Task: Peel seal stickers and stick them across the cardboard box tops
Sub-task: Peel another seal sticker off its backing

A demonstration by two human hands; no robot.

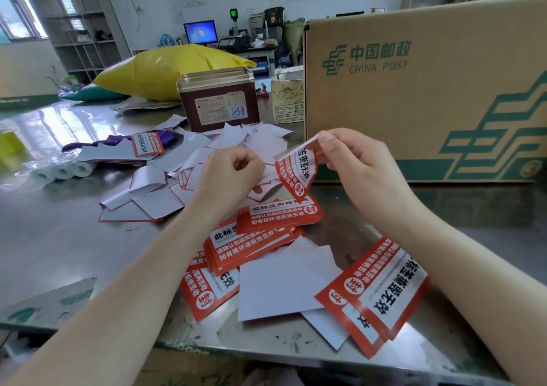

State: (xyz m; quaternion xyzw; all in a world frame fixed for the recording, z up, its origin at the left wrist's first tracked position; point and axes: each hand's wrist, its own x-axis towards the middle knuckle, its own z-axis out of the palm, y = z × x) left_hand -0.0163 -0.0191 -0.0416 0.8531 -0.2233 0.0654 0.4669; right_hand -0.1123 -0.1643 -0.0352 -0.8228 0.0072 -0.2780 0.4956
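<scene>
2 hands peel 1 red-and-white paper seal sticker [296,169]; right hand [352,160] grip pinches its top corner; left hand [233,169] grip pinches its white backing [268,175].

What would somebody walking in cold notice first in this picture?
Probably the two hands mid-frame: the right hand pinches a red and white sticker by its top corner, while the left hand holds the white backing beside it. Behind them on the right stands a large cardboard box with green China Post print. More red stickers and white backing sheets litter the metal table.
</scene>
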